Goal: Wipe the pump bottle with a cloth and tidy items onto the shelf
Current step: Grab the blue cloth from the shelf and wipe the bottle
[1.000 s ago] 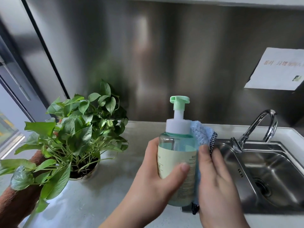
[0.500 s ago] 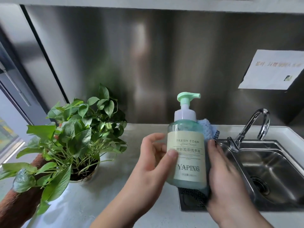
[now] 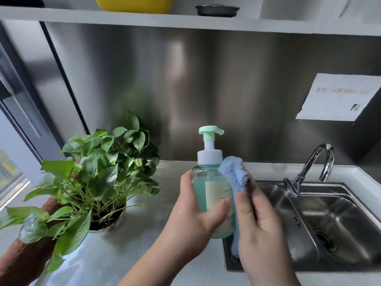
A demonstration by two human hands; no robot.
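Observation:
A clear pump bottle [image 3: 208,182] of teal liquid with a mint-green pump head is held upright above the counter's edge by the sink. My left hand [image 3: 195,219] grips its left side and front, thumb across the cream label. My right hand [image 3: 257,228] presses a light blue cloth [image 3: 233,174] against the bottle's right side; the cloth covers part of the label and hangs down behind my fingers. A white shelf [image 3: 185,21] runs along the top of the view.
A potted green plant [image 3: 99,182] stands on the steel counter [image 3: 144,244] at left. A steel sink [image 3: 334,219] with a curved tap [image 3: 321,162] is at right. On the shelf sit a yellow tub [image 3: 134,4] and a dark dish [image 3: 217,10]. A paper note [image 3: 338,98] hangs on the steel wall.
The view has tilted up, bringing the shelf in. The bottle has turned so its label faces more to the right, and the cloth has come round over the label's right part.

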